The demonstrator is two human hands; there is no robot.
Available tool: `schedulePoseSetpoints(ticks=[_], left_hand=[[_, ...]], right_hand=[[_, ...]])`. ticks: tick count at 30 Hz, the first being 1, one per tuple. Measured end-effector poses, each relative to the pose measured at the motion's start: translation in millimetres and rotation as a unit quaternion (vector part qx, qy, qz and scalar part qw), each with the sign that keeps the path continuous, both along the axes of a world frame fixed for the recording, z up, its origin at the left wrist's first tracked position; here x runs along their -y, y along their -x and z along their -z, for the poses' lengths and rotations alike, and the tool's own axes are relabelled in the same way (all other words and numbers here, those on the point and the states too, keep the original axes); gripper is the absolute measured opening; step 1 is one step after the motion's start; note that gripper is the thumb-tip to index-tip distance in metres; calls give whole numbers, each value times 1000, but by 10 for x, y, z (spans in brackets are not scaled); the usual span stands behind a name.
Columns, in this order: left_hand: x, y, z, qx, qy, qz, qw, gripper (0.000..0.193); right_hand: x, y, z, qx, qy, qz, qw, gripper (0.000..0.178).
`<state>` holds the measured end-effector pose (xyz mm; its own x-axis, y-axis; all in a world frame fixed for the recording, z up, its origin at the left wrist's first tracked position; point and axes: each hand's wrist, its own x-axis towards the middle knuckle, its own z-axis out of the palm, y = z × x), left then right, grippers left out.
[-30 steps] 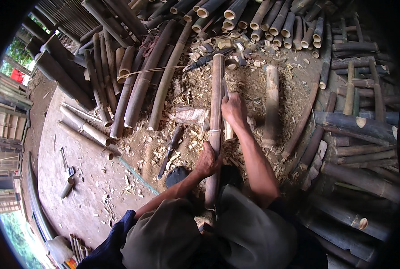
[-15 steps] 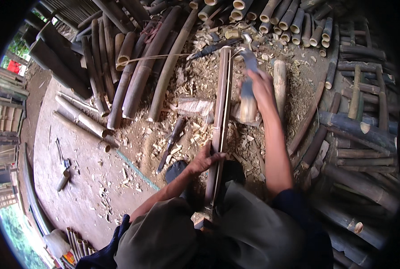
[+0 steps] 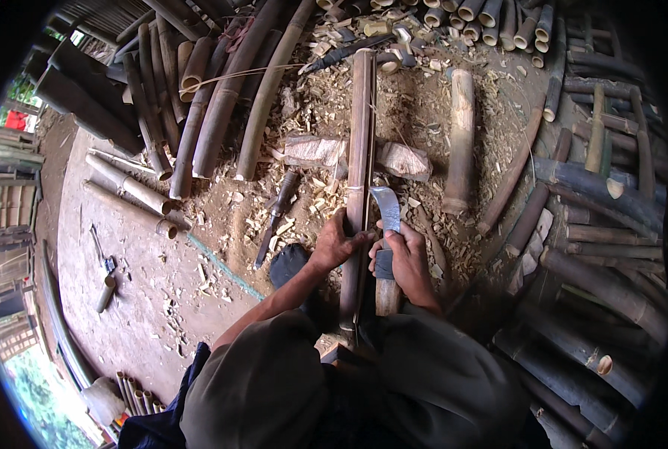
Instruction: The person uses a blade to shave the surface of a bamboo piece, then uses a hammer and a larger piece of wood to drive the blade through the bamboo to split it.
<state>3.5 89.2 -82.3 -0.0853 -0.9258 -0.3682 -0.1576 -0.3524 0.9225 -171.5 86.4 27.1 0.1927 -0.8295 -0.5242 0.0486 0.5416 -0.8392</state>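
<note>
A long split bamboo pole (image 3: 359,135) runs lengthwise away from me between my knees, with narrow gaps along its right side. My left hand (image 3: 337,242) grips it from the left, thumb across the top. Just right of the pole, my right hand (image 3: 410,263) is closed around a curved knife (image 3: 385,207). Its hooked metal blade points away from me, and its wooden handle has a dark wrap. The blade lies close beside the pole; I cannot tell whether they touch. Under the pole, a pale, rough wooden block (image 3: 403,160) lies crosswise.
Wood chips cover the ground around the block. A dark-handled bladed tool (image 3: 278,211) lies to the left, and a thick bamboo length (image 3: 461,142) to the right. Bamboo poles (image 3: 229,97) lean at the back left. More bamboo (image 3: 596,187) is stacked along the right.
My right hand has brought the knife back toward me, from the pole's far part to beside my left hand. The left hand keeps its grip on the pole. The view has shifted slightly.
</note>
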Motion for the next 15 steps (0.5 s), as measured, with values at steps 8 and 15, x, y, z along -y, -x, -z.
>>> schedulePoseSetpoints(ticks=[8, 15], left_hand=[[2, 121, -132, 229, 18, 18, 973, 63], [-11, 174, -186, 288, 36, 39, 956, 66]], right_hand=[[52, -23, 92, 52, -47, 44, 997, 23], [332, -110, 378, 40, 40, 57, 997, 22]])
